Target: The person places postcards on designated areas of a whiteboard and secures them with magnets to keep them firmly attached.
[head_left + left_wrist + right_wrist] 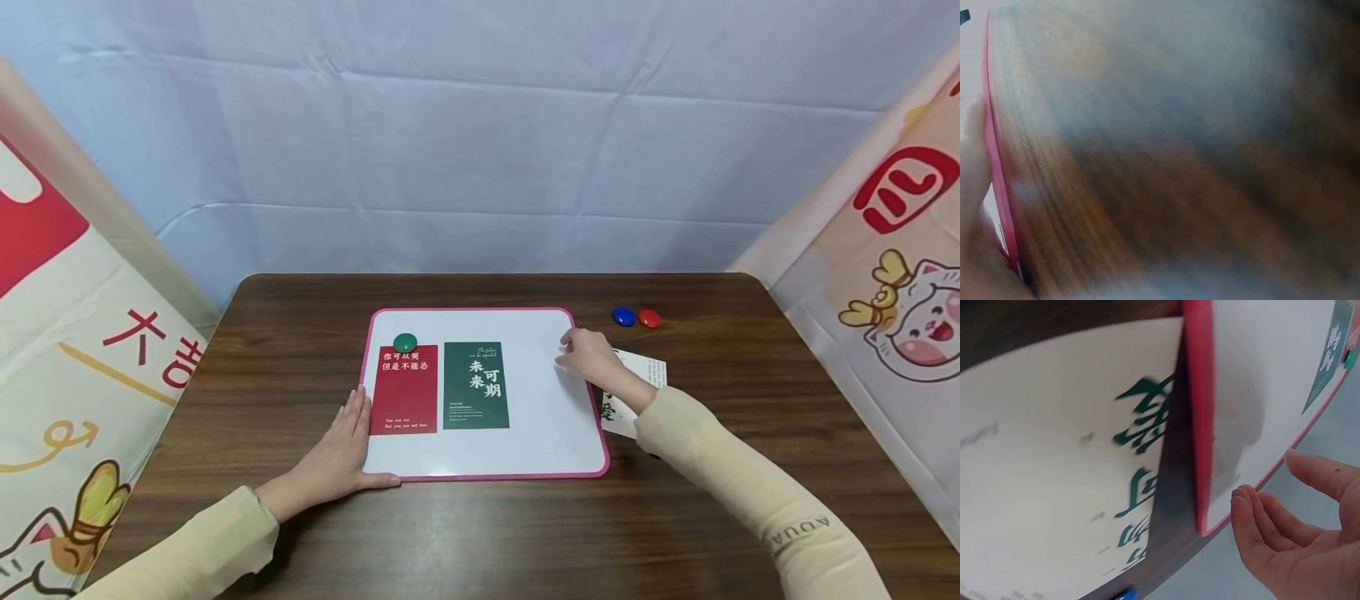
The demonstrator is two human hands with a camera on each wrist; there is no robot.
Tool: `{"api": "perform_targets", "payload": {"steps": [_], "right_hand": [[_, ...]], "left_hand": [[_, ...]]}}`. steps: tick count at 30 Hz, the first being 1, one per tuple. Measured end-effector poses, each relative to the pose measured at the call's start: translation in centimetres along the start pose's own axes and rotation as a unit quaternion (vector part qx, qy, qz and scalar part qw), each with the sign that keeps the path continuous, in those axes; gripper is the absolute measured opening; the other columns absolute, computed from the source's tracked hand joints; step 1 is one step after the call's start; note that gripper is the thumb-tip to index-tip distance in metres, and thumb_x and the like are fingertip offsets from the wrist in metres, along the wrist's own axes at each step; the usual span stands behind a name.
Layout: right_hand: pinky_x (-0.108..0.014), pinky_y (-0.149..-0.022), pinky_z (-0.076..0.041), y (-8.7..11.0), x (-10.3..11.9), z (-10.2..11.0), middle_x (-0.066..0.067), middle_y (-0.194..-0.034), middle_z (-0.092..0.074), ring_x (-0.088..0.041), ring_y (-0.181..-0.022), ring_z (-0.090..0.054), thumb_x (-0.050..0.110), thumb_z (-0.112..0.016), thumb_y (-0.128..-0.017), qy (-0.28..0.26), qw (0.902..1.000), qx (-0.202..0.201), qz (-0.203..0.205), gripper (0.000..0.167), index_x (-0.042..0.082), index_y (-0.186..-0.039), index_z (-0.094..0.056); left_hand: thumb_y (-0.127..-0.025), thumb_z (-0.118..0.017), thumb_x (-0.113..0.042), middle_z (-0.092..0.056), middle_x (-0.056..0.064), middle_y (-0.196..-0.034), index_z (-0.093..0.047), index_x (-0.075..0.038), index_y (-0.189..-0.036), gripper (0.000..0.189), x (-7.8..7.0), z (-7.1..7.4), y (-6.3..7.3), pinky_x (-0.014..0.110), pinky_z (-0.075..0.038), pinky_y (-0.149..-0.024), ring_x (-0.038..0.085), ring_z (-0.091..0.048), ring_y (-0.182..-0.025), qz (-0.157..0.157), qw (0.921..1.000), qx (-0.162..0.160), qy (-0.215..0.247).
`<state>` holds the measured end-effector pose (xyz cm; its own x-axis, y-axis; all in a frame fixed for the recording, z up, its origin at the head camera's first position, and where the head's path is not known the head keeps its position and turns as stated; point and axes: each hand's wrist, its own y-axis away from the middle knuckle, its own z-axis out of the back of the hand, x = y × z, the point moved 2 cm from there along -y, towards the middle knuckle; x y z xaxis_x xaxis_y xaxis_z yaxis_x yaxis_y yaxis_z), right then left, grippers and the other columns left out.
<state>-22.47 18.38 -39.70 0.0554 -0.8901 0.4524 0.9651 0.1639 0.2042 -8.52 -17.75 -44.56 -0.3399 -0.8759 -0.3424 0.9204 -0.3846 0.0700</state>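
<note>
A whiteboard (547,433) with a pink frame lies on the table. My left hand (337,450) rests against its lower left corner, fingers along the left edge and thumb at the bottom edge. On the board, a red card (408,396) has a round green magnet (405,342) at its top. Beside it lies a dark green card (474,412) with white lettering. My right hand (592,358) is over the board's upper right edge. In the right wrist view, its fingers are loosely bent, thumb apart, with nothing between them.
A white card (1041,456) with green lettering lies right of the board, partly hidden by the right arm in the head view. Behind it on the brown table (712,333) sit a blue magnet (624,316) and a red magnet (649,317). A pale cloth (480,150) hangs behind.
</note>
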Motion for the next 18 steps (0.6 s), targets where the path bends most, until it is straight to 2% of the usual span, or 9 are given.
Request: {"api": "perform_targets", "payload": {"steps": [5, 11, 18], "right_hand": [[-0.038, -0.074, -0.049, -0.1, -0.9, 0.4, -0.022, -0.101, -0.061, -0.027, -0.083, -0.056, 0.011, -0.064, -0.082, 0.0, 0.9998, -0.014, 0.012, 0.037, -0.009, -0.112, -0.056], [-0.031, -0.062, -0.045, -0.1, -1.5, 1.0, -0.018, -0.09, -0.06, -0.023, -0.072, -0.051, 0.011, -0.065, -0.082, 0.002, 0.9992, -0.029, 0.027, 0.036, -0.01, -0.111, -0.057], [-0.042, -0.08, -0.048, -0.4, -2.3, 1.4, -0.024, -0.106, -0.059, -0.03, -0.088, -0.056, 0.012, -0.063, -0.084, 0.009, 0.999, -0.035, 0.024, 0.036, -0.009, -0.112, -0.056]], "left_hand": [[-0.062, -0.067, -0.067, -0.01, 0.018, -0.149, -0.011, 0.003, -0.144, 0.121, 0.0, 0.0, 0.0, 0.046, -0.024, -0.106, 0.033, -0.009, -0.136, -0.003, 1.0, -0.004, -0.002], [-0.062, -0.066, -0.068, -0.009, 0.018, -0.149, -0.011, 0.003, -0.144, 0.121, 0.0, 0.0, 0.0, 0.047, -0.025, -0.106, 0.033, -0.008, -0.136, -0.003, 1.0, -0.003, 0.004], [-0.062, -0.066, -0.068, -0.008, 0.017, -0.15, -0.01, 0.002, -0.144, 0.121, 0.1, 0.0, 0.0, 0.047, -0.024, -0.106, 0.032, -0.006, -0.136, 0.001, 1.0, 0.001, 0.009]]}}
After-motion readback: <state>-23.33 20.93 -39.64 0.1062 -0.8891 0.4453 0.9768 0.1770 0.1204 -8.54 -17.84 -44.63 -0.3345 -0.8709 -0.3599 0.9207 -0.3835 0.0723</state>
